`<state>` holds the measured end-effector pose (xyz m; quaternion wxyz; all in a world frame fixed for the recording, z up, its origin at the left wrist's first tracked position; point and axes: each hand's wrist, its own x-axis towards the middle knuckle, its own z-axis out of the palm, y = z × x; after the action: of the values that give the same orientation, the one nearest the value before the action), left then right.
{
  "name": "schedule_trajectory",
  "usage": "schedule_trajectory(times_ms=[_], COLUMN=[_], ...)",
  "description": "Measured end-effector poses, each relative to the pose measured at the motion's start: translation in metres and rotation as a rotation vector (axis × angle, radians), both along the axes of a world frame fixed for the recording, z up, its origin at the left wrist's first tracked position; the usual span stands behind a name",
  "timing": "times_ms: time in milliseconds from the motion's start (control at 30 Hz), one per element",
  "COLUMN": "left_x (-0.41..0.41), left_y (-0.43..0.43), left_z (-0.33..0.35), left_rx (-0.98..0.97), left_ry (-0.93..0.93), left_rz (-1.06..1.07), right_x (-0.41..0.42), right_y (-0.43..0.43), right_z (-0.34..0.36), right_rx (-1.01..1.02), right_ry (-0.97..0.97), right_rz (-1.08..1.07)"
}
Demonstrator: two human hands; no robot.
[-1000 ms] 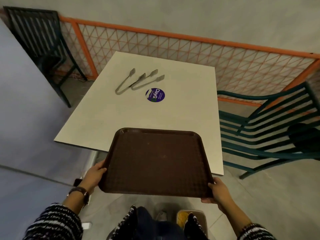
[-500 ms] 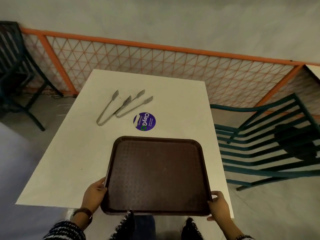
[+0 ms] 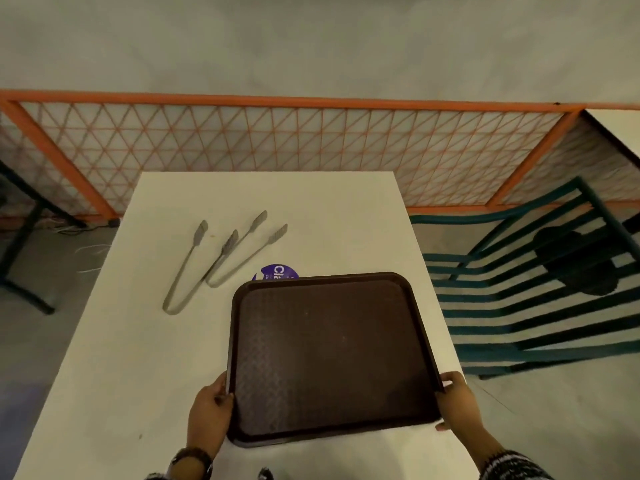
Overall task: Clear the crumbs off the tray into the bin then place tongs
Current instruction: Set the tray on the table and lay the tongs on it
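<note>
A dark brown tray [image 3: 329, 355] is over the near right part of the white table [image 3: 131, 358], with only a few tiny specks on it. My left hand [image 3: 209, 410] grips its near left edge and my right hand [image 3: 459, 401] grips its near right corner. Two pairs of metal tongs lie on the table beyond the tray's left side: one pair [image 3: 188, 268] further left, the other [image 3: 246, 252] crossing next to it. No bin is in view.
A round purple sticker [image 3: 277, 271] on the table is half covered by the tray's far edge. A teal slatted chair [image 3: 540, 296] stands right of the table. An orange mesh fence [image 3: 277, 140] runs behind it. A dark table leg [image 3: 24, 244] stands at left.
I have stepped up to the table and carried the tray forward over it. Its far edge now covers part of the purple sticker. The tongs have not moved.
</note>
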<state>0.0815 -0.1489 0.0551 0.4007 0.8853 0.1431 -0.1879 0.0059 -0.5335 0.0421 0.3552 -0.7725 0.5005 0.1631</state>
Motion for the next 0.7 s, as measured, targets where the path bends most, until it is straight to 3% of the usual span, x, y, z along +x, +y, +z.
schedule_trajectory(times_ms=[700], left_x=[0.066], left_y=[-0.045], left_z=[-0.003], left_rx=[-0.045], left_ry=[-0.045], left_rz=[0.141], right_x=[0.075], right_y=[-0.040], right_z=[-0.006], right_rx=[-0.002], right_ry=[0.027], right_rz=[0.087])
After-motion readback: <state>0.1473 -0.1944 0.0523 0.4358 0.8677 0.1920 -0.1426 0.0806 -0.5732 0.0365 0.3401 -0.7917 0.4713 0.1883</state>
